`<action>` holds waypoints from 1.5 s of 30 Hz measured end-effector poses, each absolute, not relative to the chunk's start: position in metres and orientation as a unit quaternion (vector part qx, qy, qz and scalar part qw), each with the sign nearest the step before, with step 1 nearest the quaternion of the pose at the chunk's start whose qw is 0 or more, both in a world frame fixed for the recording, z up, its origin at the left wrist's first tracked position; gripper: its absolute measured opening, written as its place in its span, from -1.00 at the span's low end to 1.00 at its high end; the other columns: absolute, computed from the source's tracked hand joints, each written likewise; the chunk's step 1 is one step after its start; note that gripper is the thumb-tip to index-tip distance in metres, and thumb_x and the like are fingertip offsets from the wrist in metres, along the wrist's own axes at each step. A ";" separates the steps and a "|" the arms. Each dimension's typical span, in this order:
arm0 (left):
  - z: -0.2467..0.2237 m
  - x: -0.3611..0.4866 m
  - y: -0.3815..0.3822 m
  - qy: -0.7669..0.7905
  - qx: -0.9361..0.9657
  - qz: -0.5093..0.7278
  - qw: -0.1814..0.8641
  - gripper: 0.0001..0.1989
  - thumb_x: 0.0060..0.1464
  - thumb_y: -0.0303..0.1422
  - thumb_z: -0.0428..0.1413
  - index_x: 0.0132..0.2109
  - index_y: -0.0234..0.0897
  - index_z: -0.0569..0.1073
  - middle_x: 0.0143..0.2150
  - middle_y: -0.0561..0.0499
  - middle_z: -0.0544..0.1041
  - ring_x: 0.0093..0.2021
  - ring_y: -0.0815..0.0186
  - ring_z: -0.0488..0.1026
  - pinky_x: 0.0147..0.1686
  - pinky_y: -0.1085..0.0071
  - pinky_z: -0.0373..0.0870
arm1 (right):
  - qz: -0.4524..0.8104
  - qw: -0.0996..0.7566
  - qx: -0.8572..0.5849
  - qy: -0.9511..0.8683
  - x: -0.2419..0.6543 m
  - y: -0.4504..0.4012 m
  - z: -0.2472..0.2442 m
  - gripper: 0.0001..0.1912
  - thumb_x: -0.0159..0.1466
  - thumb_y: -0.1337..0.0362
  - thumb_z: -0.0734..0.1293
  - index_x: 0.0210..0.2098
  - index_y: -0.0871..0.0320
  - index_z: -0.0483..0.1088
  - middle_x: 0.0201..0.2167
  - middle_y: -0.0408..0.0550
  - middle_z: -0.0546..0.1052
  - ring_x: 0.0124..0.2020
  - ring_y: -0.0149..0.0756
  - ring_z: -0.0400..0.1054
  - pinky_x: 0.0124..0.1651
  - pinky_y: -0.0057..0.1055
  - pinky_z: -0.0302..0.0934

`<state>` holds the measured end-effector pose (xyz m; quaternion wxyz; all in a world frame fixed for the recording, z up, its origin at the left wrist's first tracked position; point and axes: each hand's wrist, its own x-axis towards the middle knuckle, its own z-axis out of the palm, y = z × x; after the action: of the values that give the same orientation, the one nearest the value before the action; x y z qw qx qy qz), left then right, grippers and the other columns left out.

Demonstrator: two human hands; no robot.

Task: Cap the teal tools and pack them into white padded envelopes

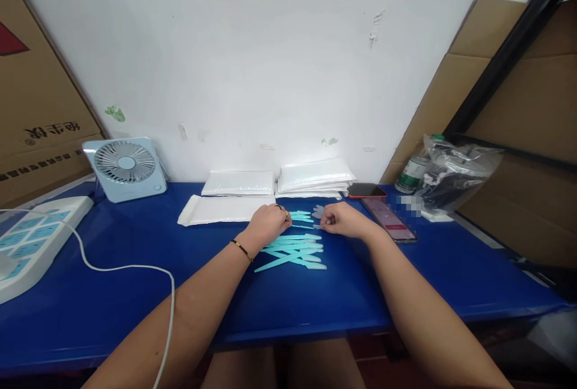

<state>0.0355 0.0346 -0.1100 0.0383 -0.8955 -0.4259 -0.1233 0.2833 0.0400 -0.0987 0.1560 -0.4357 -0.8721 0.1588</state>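
Note:
Between my two hands lies a thin turquoise stick point(303, 226); my left hand point(269, 222) pinches its left end. My right hand point(337, 220) is closed at a small translucent cap point(317, 226) by the stick's right end. Several more clear caps point(318, 211) lie just beyond my right fingertips. A few turquoise sticks point(301, 216) rest behind the held one. Nearer to me, several turquoise sticks with pale tips point(293, 252) lie crossed over one another on the blue table.
White padded packets point(315, 176) are stacked against the wall, with a flat one point(220, 208) in front. A blue fan point(128, 166), a power strip point(36, 238) and a white cable point(130, 267) are left. Phones point(390, 219), a bottle point(411, 172) and a plastic bag point(455, 178) sit right.

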 end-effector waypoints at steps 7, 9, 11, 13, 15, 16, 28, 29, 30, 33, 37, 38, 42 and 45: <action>-0.110 0.036 0.035 -0.433 -0.892 -0.127 0.020 -0.78 0.13 -0.32 0.00 -0.39 -0.23 0.49 -0.38 0.02 0.51 -0.29 0.29 0.41 -0.32 0.43 0.24 | 0.157 0.160 -0.428 -0.876 0.276 0.037 -0.098 -0.89 0.06 0.39 0.31 -0.46 0.16 0.50 -0.44 -0.10 0.49 -0.45 -0.39 0.33 -0.40 -0.51 0.13; -0.111 0.038 0.032 -0.427 -0.895 -0.131 0.004 -0.78 0.13 -0.32 -0.01 -0.38 -0.23 0.50 -0.38 0.02 0.52 -0.31 0.31 0.42 -0.32 0.44 0.25 | 0.163 0.164 -0.409 -0.883 0.269 0.035 -0.098 -0.88 0.07 0.40 0.30 -0.47 0.16 0.50 -0.47 -0.11 0.48 -0.46 -0.40 0.32 -0.38 -0.50 0.14; -0.111 0.040 0.030 -0.416 -0.899 -0.136 -0.006 -0.77 0.13 -0.33 -0.02 -0.38 -0.22 0.50 -0.38 0.03 0.52 -0.32 0.32 0.42 -0.32 0.44 0.26 | 0.170 0.168 -0.390 -0.889 0.264 0.032 -0.098 -0.89 0.08 0.39 0.31 -0.49 0.16 0.50 -0.51 -0.12 0.47 -0.46 -0.40 0.31 -0.36 -0.50 0.15; -0.111 0.042 0.027 -0.407 -0.903 -0.137 -0.012 -0.78 0.12 -0.35 -0.01 -0.39 -0.22 0.50 -0.38 0.03 0.53 -0.32 0.32 0.42 -0.31 0.44 0.26 | 0.186 0.165 -0.384 -0.889 0.262 0.030 -0.097 -0.90 0.08 0.37 0.32 -0.49 0.16 0.50 -0.51 -0.11 0.47 -0.46 -0.39 0.31 -0.39 -0.50 0.14; -0.109 0.042 0.024 -0.403 -0.905 -0.134 -0.024 -0.78 0.12 -0.34 -0.01 -0.38 -0.21 0.51 -0.38 0.04 0.53 -0.31 0.32 0.42 -0.31 0.44 0.26 | 0.215 0.152 -0.387 -0.884 0.265 0.030 -0.095 -0.90 0.08 0.35 0.32 -0.45 0.15 0.51 -0.47 -0.10 0.49 -0.46 -0.39 0.32 -0.42 -0.50 0.14; -0.108 0.041 0.024 -0.405 -0.904 -0.134 -0.029 -0.79 0.12 -0.32 0.00 -0.36 -0.20 0.52 -0.37 0.05 0.54 -0.30 0.31 0.43 -0.30 0.44 0.27 | 0.225 0.150 -0.391 -0.880 0.267 0.031 -0.094 -0.89 0.09 0.33 0.33 -0.43 0.15 0.52 -0.45 -0.10 0.50 -0.45 -0.38 0.33 -0.42 -0.51 0.14; -0.105 0.030 0.035 -0.501 -0.856 -0.116 0.046 -0.83 0.11 -0.35 0.01 -0.30 -0.19 0.50 -0.29 0.00 0.52 -0.18 0.23 0.40 -0.25 0.38 0.23 | 0.064 0.177 -0.507 -0.841 0.290 0.060 -0.113 -0.86 0.09 0.25 0.33 -0.36 0.12 0.51 -0.33 -0.07 0.53 -0.37 -0.32 0.36 -0.33 -0.47 0.14; -0.104 0.030 0.036 -0.501 -0.857 -0.115 0.048 -0.82 0.11 -0.38 -0.01 -0.34 -0.20 0.50 -0.33 0.00 0.52 -0.21 0.24 0.41 -0.26 0.38 0.22 | 0.064 0.175 -0.505 -0.843 0.289 0.061 -0.114 -0.87 0.10 0.25 0.33 -0.38 0.12 0.51 -0.34 -0.07 0.52 -0.38 -0.33 0.36 -0.34 -0.48 0.13; -0.104 0.031 0.036 -0.501 -0.856 -0.115 0.050 -0.80 0.11 -0.40 -0.02 -0.37 -0.20 0.49 -0.35 0.00 0.52 -0.23 0.25 0.41 -0.27 0.38 0.21 | 0.064 0.175 -0.505 -0.843 0.289 0.061 -0.114 -0.87 0.10 0.24 0.33 -0.40 0.12 0.51 -0.35 -0.08 0.52 -0.39 -0.34 0.35 -0.35 -0.48 0.12; -0.105 0.031 0.036 -0.501 -0.854 -0.130 0.046 -0.82 0.10 -0.28 0.03 -0.30 -0.20 0.50 -0.32 0.00 0.53 -0.22 0.23 0.41 -0.29 0.37 0.21 | 0.073 0.180 -0.508 -0.839 0.289 0.060 -0.114 -0.87 0.09 0.22 0.34 -0.43 0.13 0.49 -0.37 -0.08 0.51 -0.42 -0.35 0.34 -0.38 -0.49 0.11; -0.107 0.031 0.037 -0.493 -0.859 -0.135 0.031 -0.80 0.04 -0.18 0.09 -0.30 -0.18 0.51 -0.30 0.02 0.53 -0.19 0.22 0.40 -0.29 0.36 0.21 | 0.120 0.195 -0.507 -0.831 0.288 0.058 -0.114 -0.87 0.07 0.24 0.35 -0.39 0.14 0.48 -0.41 -0.12 0.50 -0.43 -0.36 0.35 -0.40 -0.51 0.11; -0.107 0.031 0.036 -0.490 -0.861 -0.131 0.028 -0.81 0.05 -0.19 0.09 -0.32 -0.18 0.51 -0.31 0.03 0.53 -0.20 0.22 0.40 -0.28 0.36 0.21 | 0.130 0.197 -0.507 -0.829 0.288 0.058 -0.114 -0.87 0.07 0.25 0.35 -0.39 0.14 0.48 -0.42 -0.12 0.50 -0.43 -0.36 0.35 -0.41 -0.51 0.11; -0.104 0.034 0.033 -0.479 -0.869 -0.119 0.024 -0.83 0.07 -0.24 0.07 -0.35 -0.19 0.51 -0.35 0.02 0.53 -0.21 0.23 0.40 -0.26 0.36 0.20 | 0.135 0.202 -0.511 -0.824 0.290 0.055 -0.110 -0.92 0.05 0.26 0.38 -0.47 0.14 0.49 -0.46 -0.13 0.51 -0.45 -0.36 0.36 -0.42 -0.51 0.10; -0.104 0.035 0.031 -0.473 -0.873 -0.112 0.022 -0.85 0.07 -0.28 0.06 -0.34 -0.19 0.51 -0.37 0.03 0.53 -0.23 0.24 0.40 -0.26 0.36 0.19 | 0.122 0.189 -0.497 -0.838 0.291 0.050 -0.104 -0.96 0.02 0.31 0.39 -0.52 0.14 0.48 -0.48 -0.12 0.52 -0.46 -0.37 0.37 -0.43 -0.52 0.11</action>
<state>0.0352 0.0313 -0.1035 0.0222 -0.8734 -0.4734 -0.1120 0.2905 0.0503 -0.1038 0.1895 -0.4966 -0.8382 0.1219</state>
